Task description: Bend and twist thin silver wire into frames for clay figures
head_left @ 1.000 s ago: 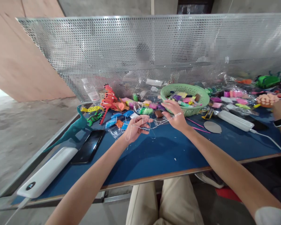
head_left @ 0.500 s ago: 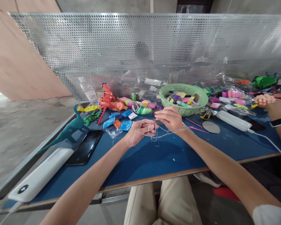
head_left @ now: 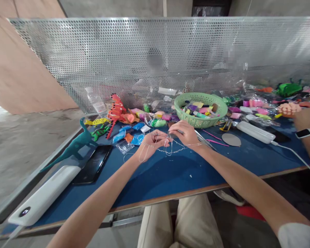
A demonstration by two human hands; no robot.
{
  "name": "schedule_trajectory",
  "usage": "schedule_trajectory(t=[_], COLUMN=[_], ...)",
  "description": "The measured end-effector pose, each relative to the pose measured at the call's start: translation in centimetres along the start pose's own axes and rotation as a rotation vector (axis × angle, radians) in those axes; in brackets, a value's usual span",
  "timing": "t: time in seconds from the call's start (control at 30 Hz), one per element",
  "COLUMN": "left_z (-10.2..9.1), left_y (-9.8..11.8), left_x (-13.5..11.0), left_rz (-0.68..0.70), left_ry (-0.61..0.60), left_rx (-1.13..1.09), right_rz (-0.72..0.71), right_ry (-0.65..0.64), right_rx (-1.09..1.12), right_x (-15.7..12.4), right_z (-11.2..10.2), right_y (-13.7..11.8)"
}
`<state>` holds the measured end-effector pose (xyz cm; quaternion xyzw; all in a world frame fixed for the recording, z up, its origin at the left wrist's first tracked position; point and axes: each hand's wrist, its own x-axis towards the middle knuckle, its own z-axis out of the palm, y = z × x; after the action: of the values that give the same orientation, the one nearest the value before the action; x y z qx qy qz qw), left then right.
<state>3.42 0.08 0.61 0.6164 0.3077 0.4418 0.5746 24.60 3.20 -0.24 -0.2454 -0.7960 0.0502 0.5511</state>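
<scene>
One looped wire [head_left: 179, 150] hangs over the table [head_left: 155, 179] between the left hand [head_left: 153, 142] and right hand [head_left: 185, 133], both pinching it. I count two power banks [head_left: 45, 195], two pink sticks [head_left: 217, 142] and, beyond the hands, one green basket [head_left: 196, 121] holding coloured packets [head_left: 198, 104].

Left hand [head_left: 151, 144], right hand [head_left: 184, 133] bare, slim forearms [head_left: 103, 203] likewise. Pale grey sleeve [head_left: 297, 237] at right elbow (only its lower edge in view), looks plain. Trousers [head_left: 156, 222] cream-beige, loose, softly creased at lap.
</scene>
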Motion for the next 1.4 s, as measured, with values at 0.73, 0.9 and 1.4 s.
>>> schedule_trajectory(t=[0.73, 0.9, 1.4], left_z=[-0.7, -0.7, -1.9], left_y=[0.4, 0.3, -0.6], left_x=[0.4, 0.3, 0.9], left_rz=[0.087, 0.141, 0.149], left_ry=[0.170, 0.149, 0.161], left_rx=[0.099, 0.180, 0.311], right_rz=[0.634, 0.637, 0.655], right_ry=[-0.135, -0.147, -0.182], right_rx=[0.672, 0.702, 0.718], right_x=[-1.1, -0.9, -0.9], right_z=[2.9, 2.9, 2.6], right_y=[-0.1, -0.9, -1.2])
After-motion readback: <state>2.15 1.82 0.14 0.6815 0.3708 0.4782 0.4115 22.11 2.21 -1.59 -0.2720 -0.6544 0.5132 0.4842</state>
